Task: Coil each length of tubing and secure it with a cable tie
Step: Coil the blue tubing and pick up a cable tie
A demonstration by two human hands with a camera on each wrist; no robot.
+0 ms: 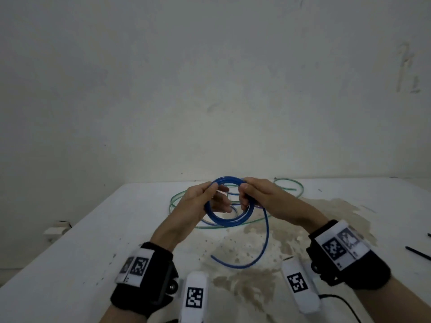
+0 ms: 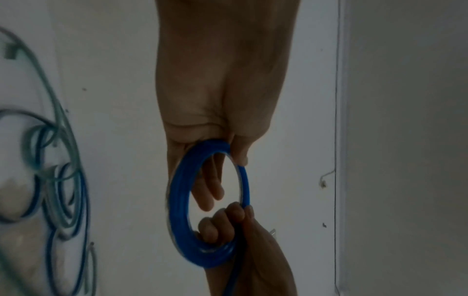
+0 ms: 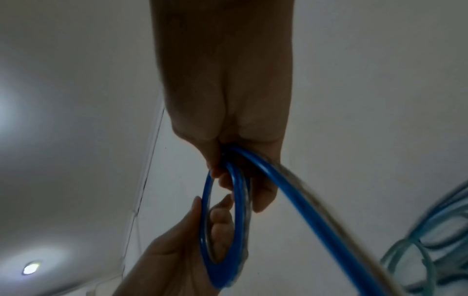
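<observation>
I see a scuffed white wall [image 1: 210, 78] at 12 o'clock, a white table [image 1: 93, 229] with a brown stain [image 1: 245, 248], and a ceiling light [image 3: 31, 268] glowing.

A bare, makeshift work corner in a plain room rather than a fitted workshop or lab. A white table [image 1: 77, 234] with a large brownish stain [image 1: 251, 243] at lower centre stands against a scuffed, unpainted-looking white wall [image 1: 210, 78] filling the upper frame. Loose green tubing [image 1: 184, 197] lies at mid-frame, and a black cable tie [image 1: 417, 252] at the right edge. The right wrist view shows a recessed ceiling light [image 3: 31, 268] at lower left.
</observation>
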